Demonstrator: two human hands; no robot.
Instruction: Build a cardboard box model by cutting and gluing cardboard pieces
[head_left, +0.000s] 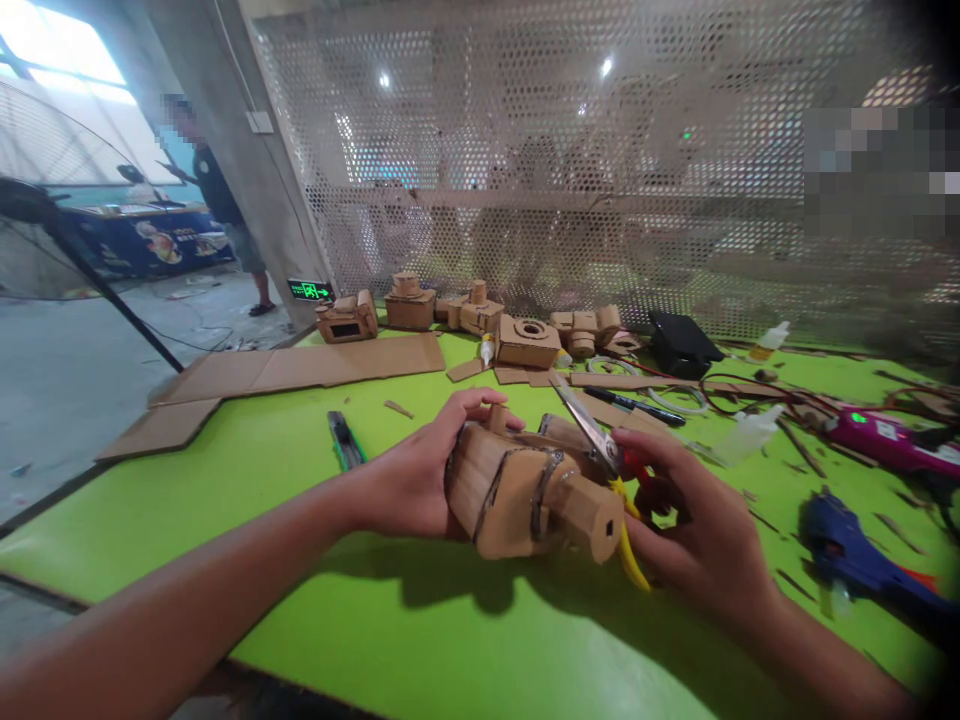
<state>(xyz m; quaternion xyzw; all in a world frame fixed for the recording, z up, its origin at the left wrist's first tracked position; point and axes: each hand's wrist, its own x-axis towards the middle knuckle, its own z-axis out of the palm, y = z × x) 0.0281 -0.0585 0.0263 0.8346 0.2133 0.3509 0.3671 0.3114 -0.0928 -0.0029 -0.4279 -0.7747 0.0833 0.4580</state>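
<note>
My left hand (420,470) grips a cardboard model (517,500) by its left side and holds it tilted above the green table. The model looks like a small camera, with a rounded body and a faceted tube pointing toward the lower right. My right hand (697,520) is closed on a pair of scissors (589,420) with red and yellow handles. Their metal blades point up and to the left, behind the tube. Whether the blades touch the cardboard I cannot tell.
On the green table (315,610) lie a utility knife (345,440), a black marker (634,405), a blue glue gun (862,560) and a magenta tool (892,435). Several cardboard models (527,342) line the back near a perforated metal screen (480,150). A person (217,190) stands at far left.
</note>
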